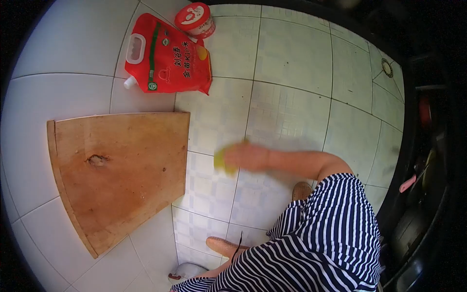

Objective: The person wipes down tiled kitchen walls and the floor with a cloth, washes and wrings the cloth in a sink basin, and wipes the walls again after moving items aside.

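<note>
My right hand (245, 156) is stretched out low over the tiled floor and smeared by motion. Its fingers are closed round a yellow-green cloth (221, 161), whose edge shows past the fingertips; I cannot tell whether the cloth touches the tiles. My left hand is out of the picture. Left of the cloth, a large wooden board (121, 170) with a dark knot leans against the tiled wall.
A red bag (170, 63) with a white handle and spout stands by the wall, beside a red-and-white tub (195, 20). A round drain (387, 68) lies at the far right. My shoe (220, 245) and a metal object (190, 270) are near the bottom.
</note>
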Motion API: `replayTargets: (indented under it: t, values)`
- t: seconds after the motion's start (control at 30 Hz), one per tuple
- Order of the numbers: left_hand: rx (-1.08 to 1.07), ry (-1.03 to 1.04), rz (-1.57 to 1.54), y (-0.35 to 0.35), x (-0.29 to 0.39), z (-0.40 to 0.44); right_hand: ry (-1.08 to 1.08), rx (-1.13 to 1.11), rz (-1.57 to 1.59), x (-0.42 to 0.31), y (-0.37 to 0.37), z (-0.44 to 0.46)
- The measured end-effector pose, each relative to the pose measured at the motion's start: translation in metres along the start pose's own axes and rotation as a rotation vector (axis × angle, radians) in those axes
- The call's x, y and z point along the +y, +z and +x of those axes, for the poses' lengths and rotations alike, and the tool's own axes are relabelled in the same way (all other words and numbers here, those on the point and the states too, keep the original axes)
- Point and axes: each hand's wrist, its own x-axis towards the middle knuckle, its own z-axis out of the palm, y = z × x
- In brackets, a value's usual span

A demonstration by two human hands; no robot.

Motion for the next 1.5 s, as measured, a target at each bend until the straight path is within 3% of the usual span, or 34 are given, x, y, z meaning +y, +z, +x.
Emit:
replayTargets:
  t: [0.07,0.1,0.13,0.2,0.3,0.37,0.4,0.43,0.47,0.53,0.57,0.63,0.67,0.73,0.8,0.83,0.87,0.93,1.0,1.03,1.07,1.1,1.13,1.17,1.2,1.23,1.27,1.3,1.33,1.4,1.47,1.5]
  values:
    - [0.083,0.071,-0.118,0.008,-0.003,0.000,0.352,0.098,-0.171,0.028,-0.089,0.030]
    - [0.081,0.068,-0.116,0.006,0.002,-0.001,0.427,0.149,-0.525,0.049,-0.127,0.030]
    - [0.084,0.087,-0.109,0.003,0.009,0.002,0.593,0.156,-0.599,0.053,-0.169,0.036]
    - [0.087,0.109,-0.100,0.001,0.013,0.000,0.355,0.565,-1.096,0.123,-0.192,0.011]
    - [0.123,0.069,-0.054,-0.002,0.006,-0.012,0.487,0.547,-1.127,0.101,-0.177,0.022]
    - [0.130,0.220,0.002,-0.001,-0.011,-0.016,0.556,0.072,-0.562,0.029,-0.142,0.020]
    - [0.116,0.218,-0.001,0.000,-0.014,-0.015,0.556,0.205,-0.220,0.016,-0.087,-0.002]
    - [0.101,0.242,-0.022,0.002,-0.016,-0.014,0.336,-0.089,-0.424,-0.028,-0.066,-0.011]
    - [0.085,0.264,-0.041,0.002,-0.018,-0.015,0.275,-0.107,-0.344,-0.041,-0.010,-0.045]
    - [0.065,0.307,-0.077,0.003,-0.019,-0.016,-0.079,-0.439,-0.255,-0.080,0.024,-0.084]
    - [0.059,0.334,-0.087,-0.001,-0.021,-0.014,-0.076,-0.439,-0.245,-0.087,0.011,-0.081]
    - [0.048,0.381,-0.079,-0.004,-0.025,-0.010,0.302,-0.414,0.183,-0.080,-0.039,-0.056]
    - [0.037,0.394,-0.063,-0.004,-0.024,-0.009,0.097,-0.051,-0.264,-0.033,-0.023,-0.069]
    - [0.039,0.405,-0.032,-0.005,-0.018,-0.011,0.444,-0.049,-0.600,-0.010,-0.106,-0.031]
    - [0.096,0.420,-0.012,-0.001,-0.021,-0.011,0.687,0.010,-0.620,0.037,-0.170,-0.031]
    - [0.129,0.426,0.000,0.000,-0.022,-0.012,0.586,0.189,-0.913,0.063,-0.176,-0.050]
    - [0.138,0.421,0.002,0.000,-0.016,-0.013,0.753,0.223,-0.882,0.070,-0.186,-0.045]
    - [0.174,0.336,0.056,-0.003,-0.004,-0.017,0.711,0.381,-1.006,0.073,-0.169,-0.037]
    - [0.199,0.343,0.066,0.000,-0.007,-0.017,0.889,-0.011,-0.518,-0.005,-0.160,-0.005]
    - [0.207,0.337,0.035,0.001,-0.007,-0.017,0.605,0.031,-0.590,0.004,-0.104,-0.029]
    - [0.211,0.328,0.003,0.002,-0.006,-0.018,0.482,0.045,-0.368,-0.040,-0.082,-0.033]
    - [0.244,0.305,0.022,0.005,-0.006,-0.021,0.370,-0.002,-0.352,-0.050,-0.034,-0.049]
    - [0.227,0.204,0.027,0.005,-0.001,-0.024,0.509,-0.345,-0.036,-0.088,-0.033,-0.038]
    - [0.211,0.179,0.002,0.004,0.007,-0.022,0.008,-0.374,-0.277,-0.082,0.004,-0.074]
    - [0.198,0.158,-0.020,0.002,0.013,-0.020,0.005,-0.375,-0.271,-0.081,0.002,-0.073]
    - [0.190,0.278,-0.056,0.023,-0.072,-0.016,0.003,-0.291,-0.189,-0.073,-0.007,-0.066]
    - [0.248,0.226,-0.045,0.025,-0.060,-0.018,-0.001,-0.207,-0.108,-0.064,-0.019,-0.056]
    - [0.189,0.227,-0.033,0.013,-0.028,-0.015,0.170,0.071,-0.272,-0.059,-0.038,-0.042]
    - [0.129,0.226,-0.024,0.001,-0.001,-0.014,0.395,0.025,-0.291,-0.014,-0.059,-0.029]
    - [0.152,0.206,-0.015,0.004,0.005,-0.020,0.564,0.301,-0.568,0.040,-0.123,-0.018]
    - [0.247,0.091,0.000,0.011,0.003,-0.026,0.337,0.522,-1.067,0.082,-0.162,-0.025]
    - [0.273,0.094,-0.014,0.013,0.000,-0.027,0.343,0.527,-1.061,0.073,-0.164,-0.021]
